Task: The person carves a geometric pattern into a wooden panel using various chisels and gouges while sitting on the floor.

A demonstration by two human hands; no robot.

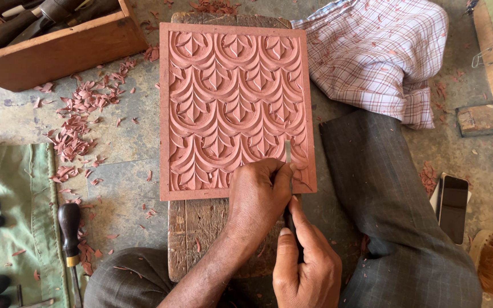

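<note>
Carving a reddish relief panel on the floor

Wooden box (58, 48) holds dark-handled tools; curled shavings (78, 128) beside the scalloped panel (232, 91), where the left hand (261, 197) and right hand (306, 265) both clasp a slim chisel (287, 154) at its lower right.

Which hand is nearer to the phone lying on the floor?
Right. The right hand grips the chisel handle at the board's lower edge, on the side toward the phone. The left hand rests on the carved panel, farther from it.
</note>
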